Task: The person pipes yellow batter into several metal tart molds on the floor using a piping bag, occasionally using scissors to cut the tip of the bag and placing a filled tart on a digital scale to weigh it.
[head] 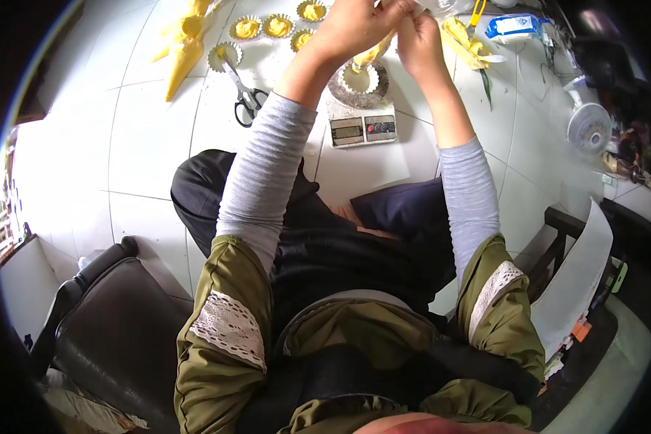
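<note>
At the top edge of the view, my left hand (358, 27) and my right hand (420, 46) come together on the upper end of a clear piping bag. Yellow, creamy filling shows inside the piping bag (371, 54), which hangs tilted with its lower end over a fluted cup (359, 81). That cup sits on the round platform of a digital kitchen scale (362, 130), and its pale inside is visible. Exactly how the fingers grip the bag is partly cut off by the frame.
Left of the scale lie scissors (244, 100), blades in a fluted cup (217, 65). Filled cups (278, 26) stand beyond. A full piping bag (184, 65) lies farther left. On the right are a smeared yellow wrapper (464, 46), a yellow-handled tool (476, 16), a blue-white packet (515, 27) and a fan (588, 127).
</note>
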`<state>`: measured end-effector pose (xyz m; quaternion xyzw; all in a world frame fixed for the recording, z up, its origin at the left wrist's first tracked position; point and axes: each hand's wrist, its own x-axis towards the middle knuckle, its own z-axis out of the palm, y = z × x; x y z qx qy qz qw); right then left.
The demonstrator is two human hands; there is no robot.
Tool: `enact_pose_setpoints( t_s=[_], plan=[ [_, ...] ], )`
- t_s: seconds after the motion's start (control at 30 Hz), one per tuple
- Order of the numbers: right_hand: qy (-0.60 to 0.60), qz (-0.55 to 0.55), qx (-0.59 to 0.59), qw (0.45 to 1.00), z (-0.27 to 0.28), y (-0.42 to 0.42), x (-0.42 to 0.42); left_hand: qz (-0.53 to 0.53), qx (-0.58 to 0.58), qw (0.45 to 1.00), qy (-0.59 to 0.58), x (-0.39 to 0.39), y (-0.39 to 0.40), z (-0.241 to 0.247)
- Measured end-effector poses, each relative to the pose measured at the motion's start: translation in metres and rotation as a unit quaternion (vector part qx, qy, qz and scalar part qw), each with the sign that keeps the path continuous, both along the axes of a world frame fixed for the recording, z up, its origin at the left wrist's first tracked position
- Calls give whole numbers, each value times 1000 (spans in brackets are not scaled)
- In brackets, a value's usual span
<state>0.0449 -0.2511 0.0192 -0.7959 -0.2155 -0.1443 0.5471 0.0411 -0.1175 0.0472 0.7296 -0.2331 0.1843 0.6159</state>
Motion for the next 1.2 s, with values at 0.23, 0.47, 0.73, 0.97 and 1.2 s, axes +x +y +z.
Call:
enact_pose_setpoints(
  t_s=[0.23, 0.47, 0.73, 0.97, 1.2],
  plan=[
    [-23, 6, 69, 997, 7, 4, -1, 21, 16, 1000, 18, -5, -12, 19],
    [55, 59, 112, 990, 11, 4, -15, -5, 21, 995, 100, -13, -15, 29],
    [-30, 68, 65, 995, -39, -20, 5, -160, -110, 971, 140, -4, -30, 18],
    [-144, -19, -9, 989, -65, -24, 4, -172, -55, 972, 148, -8, -37, 17],
    [-60, 86, 47, 993, -61, -9, -18, -201, -116, 947, 224, -1, -24, -3]
  ],
)
